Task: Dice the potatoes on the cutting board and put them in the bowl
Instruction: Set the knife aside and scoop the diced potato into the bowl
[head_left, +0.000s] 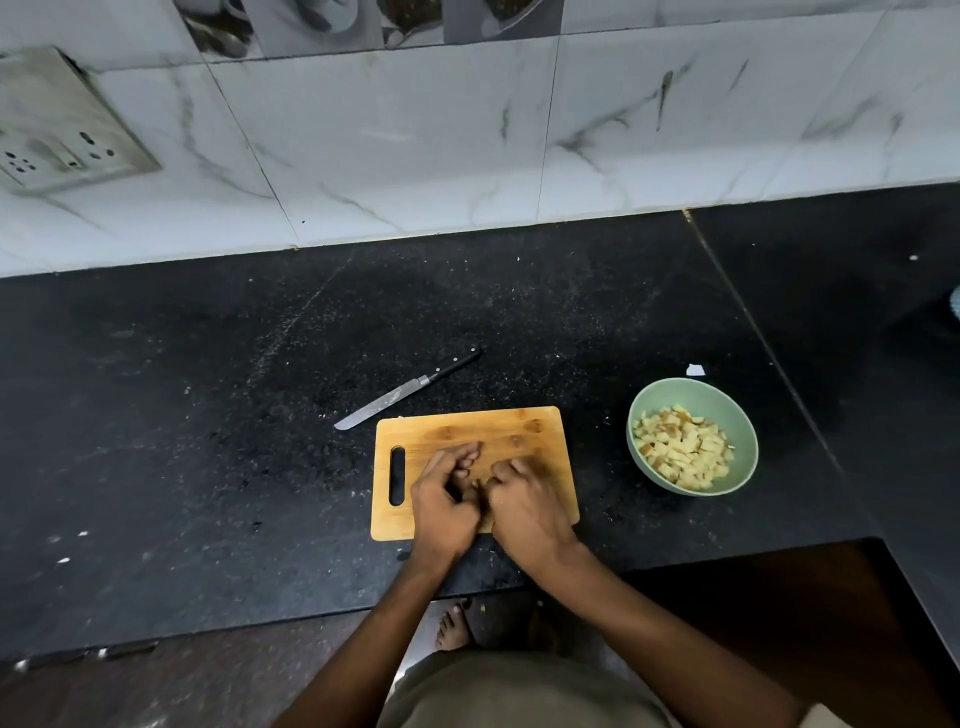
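Note:
A wooden cutting board (524, 426) lies near the counter's front edge, and no potato shows on its bare part. My left hand (441, 499) and my right hand (524, 504) rest side by side on its middle, their fingertips meeting. The left fingers lie loosely spread. The right fingers are curled under and blurred, so what they cover is hidden. A knife (405, 391) with a black handle lies on the counter just behind the board's left corner, held by neither hand. To the right stands a green bowl (748, 441) holding several diced potato pieces (685, 449).
The black stone counter (208, 415) ends at a marble-tiled wall (415, 145) behind. A socket plate (57, 140) sits on the wall at far left. A small white scrap (695, 370) lies behind the bowl. The counter's front edge runs just below the board.

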